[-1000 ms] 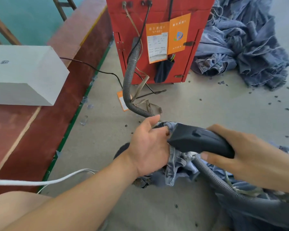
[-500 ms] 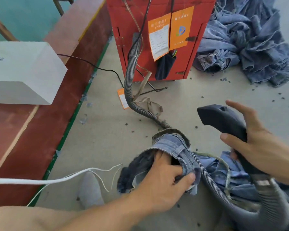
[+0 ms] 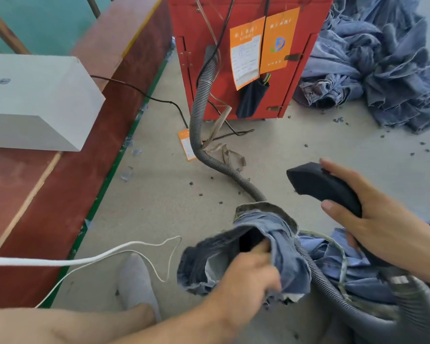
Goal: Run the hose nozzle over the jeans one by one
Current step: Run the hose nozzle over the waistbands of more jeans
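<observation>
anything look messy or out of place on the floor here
Yes. Small dark scraps are scattered over the grey floor, thickest beside the heaped jeans pile. An orange tag lies loose on the floor beside the hose, in front of the red cabinet.

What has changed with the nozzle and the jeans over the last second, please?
The right hand lifted the black hose nozzle up and off the jeans; it now hangs clear above the floor. The left hand shifted from pressing the denim against the nozzle to gripping the jeans lower down, fingers inside the opening. The right hand's grip, the red cabinet and the far jeans pile stayed put.
</observation>
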`<state>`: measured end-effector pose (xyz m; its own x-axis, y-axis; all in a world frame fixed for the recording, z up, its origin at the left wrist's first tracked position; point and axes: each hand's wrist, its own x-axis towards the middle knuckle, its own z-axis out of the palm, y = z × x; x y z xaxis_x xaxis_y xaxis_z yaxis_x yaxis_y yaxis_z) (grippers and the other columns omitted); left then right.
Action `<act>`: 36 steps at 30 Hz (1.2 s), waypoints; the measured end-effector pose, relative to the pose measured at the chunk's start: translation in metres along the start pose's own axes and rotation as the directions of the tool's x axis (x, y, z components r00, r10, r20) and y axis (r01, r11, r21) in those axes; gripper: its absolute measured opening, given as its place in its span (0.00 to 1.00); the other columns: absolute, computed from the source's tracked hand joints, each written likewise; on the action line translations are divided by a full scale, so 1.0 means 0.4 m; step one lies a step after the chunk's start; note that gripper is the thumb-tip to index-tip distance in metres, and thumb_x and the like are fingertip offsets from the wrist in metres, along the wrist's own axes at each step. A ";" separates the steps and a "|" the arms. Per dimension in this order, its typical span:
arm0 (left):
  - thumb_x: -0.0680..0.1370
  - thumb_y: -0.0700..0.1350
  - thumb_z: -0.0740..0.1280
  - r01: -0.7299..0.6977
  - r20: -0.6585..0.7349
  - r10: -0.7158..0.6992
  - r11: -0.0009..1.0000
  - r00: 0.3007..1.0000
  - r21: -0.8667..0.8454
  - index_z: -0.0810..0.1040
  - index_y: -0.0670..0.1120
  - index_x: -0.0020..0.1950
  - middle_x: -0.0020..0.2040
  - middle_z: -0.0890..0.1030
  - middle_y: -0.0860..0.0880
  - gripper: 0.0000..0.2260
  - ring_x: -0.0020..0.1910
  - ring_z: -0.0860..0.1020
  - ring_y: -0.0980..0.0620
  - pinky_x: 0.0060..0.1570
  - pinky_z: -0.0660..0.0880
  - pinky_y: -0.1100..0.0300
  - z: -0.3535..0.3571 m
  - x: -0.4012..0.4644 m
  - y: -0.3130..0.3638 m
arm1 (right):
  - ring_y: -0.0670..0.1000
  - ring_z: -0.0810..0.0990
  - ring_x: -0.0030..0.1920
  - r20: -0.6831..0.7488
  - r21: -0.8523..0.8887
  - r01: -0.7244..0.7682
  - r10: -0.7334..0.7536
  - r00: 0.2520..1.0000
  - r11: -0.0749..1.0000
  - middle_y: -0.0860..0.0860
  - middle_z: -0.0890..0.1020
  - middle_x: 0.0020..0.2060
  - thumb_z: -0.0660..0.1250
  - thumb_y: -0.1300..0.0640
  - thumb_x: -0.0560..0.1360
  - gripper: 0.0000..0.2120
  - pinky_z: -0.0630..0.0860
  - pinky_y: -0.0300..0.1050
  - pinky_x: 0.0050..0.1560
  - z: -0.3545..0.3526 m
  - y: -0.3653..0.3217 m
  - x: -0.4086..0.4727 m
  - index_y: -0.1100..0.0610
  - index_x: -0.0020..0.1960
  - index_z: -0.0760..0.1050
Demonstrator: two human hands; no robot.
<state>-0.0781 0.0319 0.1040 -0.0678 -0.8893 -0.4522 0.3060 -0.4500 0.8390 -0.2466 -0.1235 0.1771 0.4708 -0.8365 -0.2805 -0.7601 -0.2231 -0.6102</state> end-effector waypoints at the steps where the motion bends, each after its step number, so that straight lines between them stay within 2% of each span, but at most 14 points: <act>1: 0.67 0.46 0.70 0.111 -0.015 -0.120 0.953 0.993 -0.281 0.81 0.36 0.52 0.61 0.82 0.46 0.18 0.54 0.80 0.44 0.57 0.76 0.50 -0.012 0.008 0.009 | 0.51 0.83 0.25 0.004 -0.004 -0.017 0.017 1.000 1.000 0.47 0.83 0.27 0.65 0.42 0.78 0.34 0.79 0.51 0.31 -0.001 0.002 0.003 0.14 0.68 0.48; 3: 0.75 0.51 0.71 0.210 -0.045 -0.288 0.788 0.957 -0.578 0.84 0.37 0.59 0.61 0.83 0.39 0.20 0.55 0.83 0.40 0.59 0.79 0.46 -0.044 0.022 0.035 | 0.51 0.83 0.25 0.020 -0.037 -0.056 0.057 0.998 0.998 0.45 0.83 0.28 0.67 0.41 0.77 0.38 0.78 0.48 0.31 -0.005 0.011 0.010 0.17 0.71 0.44; 5: 0.79 0.50 0.71 0.194 -0.178 -0.364 0.778 0.914 -0.597 0.82 0.36 0.64 0.59 0.84 0.35 0.21 0.56 0.84 0.37 0.60 0.80 0.43 -0.078 0.038 0.051 | 0.50 0.83 0.25 0.060 -0.101 -0.085 0.091 0.994 0.991 0.47 0.83 0.27 0.69 0.40 0.76 0.36 0.78 0.47 0.31 -0.018 0.023 0.021 0.30 0.76 0.52; 7: 0.77 0.37 0.72 0.160 -0.352 -0.384 0.837 0.854 -0.524 0.79 0.32 0.64 0.54 0.84 0.34 0.17 0.48 0.85 0.37 0.49 0.83 0.46 -0.102 0.049 0.047 | 0.48 0.82 0.25 0.152 -0.189 -0.067 0.097 0.984 0.980 0.46 0.83 0.27 0.69 0.39 0.76 0.23 0.78 0.44 0.29 -0.033 0.033 0.029 0.44 0.66 0.67; 10: 0.76 0.27 0.64 0.114 -0.438 -0.389 0.838 0.810 -0.533 0.76 0.33 0.66 0.58 0.81 0.29 0.18 0.46 0.83 0.37 0.47 0.83 0.42 -0.129 0.049 0.046 | 0.47 0.81 0.25 0.254 -0.264 -0.023 0.093 0.963 0.964 0.41 0.83 0.29 0.69 0.42 0.78 0.10 0.75 0.39 0.27 -0.040 0.051 0.033 0.43 0.54 0.70; 14: 0.69 0.26 0.66 0.065 -0.409 -0.355 0.816 0.841 -0.574 0.75 0.32 0.67 0.61 0.80 0.29 0.25 0.52 0.83 0.33 0.54 0.81 0.37 -0.176 0.032 0.048 | 0.47 0.82 0.27 0.322 -0.273 0.017 0.074 0.944 0.962 0.42 0.83 0.35 0.70 0.43 0.78 0.09 0.76 0.38 0.28 -0.029 0.068 0.039 0.41 0.54 0.71; 16: 0.68 0.30 0.68 0.074 -0.380 -0.346 0.815 0.858 -0.574 0.77 0.32 0.66 0.61 0.81 0.30 0.25 0.58 0.81 0.31 0.62 0.77 0.36 -0.192 0.023 0.046 | 0.43 0.81 0.30 0.321 -0.337 0.051 0.064 0.945 0.940 0.47 0.82 0.35 0.70 0.43 0.78 0.10 0.74 0.35 0.29 -0.016 0.077 0.048 0.43 0.54 0.71; 18: 0.71 0.32 0.68 0.072 -0.371 -0.326 0.827 0.870 -0.558 0.78 0.32 0.66 0.60 0.82 0.32 0.23 0.59 0.81 0.32 0.64 0.75 0.36 -0.208 0.016 0.042 | 0.43 0.79 0.32 0.316 -0.439 0.081 0.069 0.946 0.895 0.45 0.80 0.36 0.68 0.42 0.79 0.11 0.70 0.35 0.29 0.010 0.087 0.057 0.44 0.56 0.69; 22: 0.74 0.32 0.66 0.075 -0.303 -0.254 0.865 0.919 -0.496 0.77 0.35 0.68 0.62 0.82 0.33 0.21 0.58 0.82 0.33 0.62 0.78 0.37 -0.226 -0.001 0.042 | 0.48 0.76 0.36 0.298 -0.559 0.119 0.065 0.952 0.821 0.46 0.76 0.37 0.66 0.42 0.79 0.14 0.74 0.46 0.39 0.075 0.103 0.069 0.48 0.57 0.67; 25: 0.75 0.32 0.66 0.081 -0.256 -0.214 0.890 0.943 -0.448 0.77 0.37 0.69 0.63 0.82 0.34 0.21 0.61 0.81 0.32 0.61 0.78 0.37 -0.227 -0.009 0.042 | 0.46 0.75 0.34 0.343 -0.518 0.189 -0.001 0.939 0.834 0.45 0.75 0.35 0.67 0.42 0.79 0.13 0.74 0.46 0.39 0.101 0.090 0.074 0.47 0.57 0.67; 29: 0.75 0.31 0.66 0.075 -0.231 -0.186 0.905 0.955 -0.419 0.77 0.36 0.69 0.63 0.82 0.34 0.22 0.62 0.81 0.32 0.62 0.78 0.38 -0.227 -0.013 0.040 | 0.46 0.81 0.38 0.409 -0.312 0.290 -0.147 0.901 0.905 0.46 0.82 0.40 0.68 0.42 0.79 0.13 0.80 0.48 0.42 0.122 0.036 0.068 0.43 0.58 0.68; 31: 0.74 0.30 0.66 0.072 -0.256 -0.189 0.910 0.948 -0.408 0.77 0.36 0.68 0.62 0.82 0.34 0.22 0.61 0.81 0.32 0.63 0.78 0.38 -0.230 -0.013 0.037 | 0.44 0.80 0.37 0.339 -0.187 0.318 -0.243 0.909 0.929 0.45 0.82 0.40 0.69 0.41 0.79 0.13 0.79 0.45 0.40 0.126 0.010 0.065 0.42 0.58 0.68; 33: 0.73 0.30 0.67 0.069 -0.287 -0.193 0.918 0.939 -0.390 0.78 0.36 0.66 0.61 0.82 0.33 0.21 0.60 0.81 0.32 0.61 0.78 0.40 -0.234 -0.014 0.035 | 0.44 0.80 0.36 0.174 -0.078 0.336 -0.320 0.932 0.938 0.45 0.82 0.39 0.70 0.41 0.78 0.15 0.76 0.41 0.38 0.121 -0.007 0.069 0.42 0.59 0.69; 36: 0.73 0.30 0.67 0.063 -0.299 -0.188 0.922 0.936 -0.383 0.78 0.36 0.66 0.61 0.83 0.34 0.21 0.58 0.83 0.34 0.57 0.81 0.42 -0.237 -0.016 0.035 | 0.41 0.80 0.37 0.063 -0.034 0.328 -0.325 0.944 0.944 0.41 0.80 0.38 0.70 0.42 0.77 0.15 0.74 0.36 0.37 0.084 0.008 0.092 0.41 0.59 0.69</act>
<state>0.0167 0.0390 0.0897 0.1626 -0.7229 -0.6715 0.6411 -0.4400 0.6289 -0.2165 -0.1384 0.1399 0.7195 -0.6852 -0.1130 -0.5786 -0.5015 -0.6433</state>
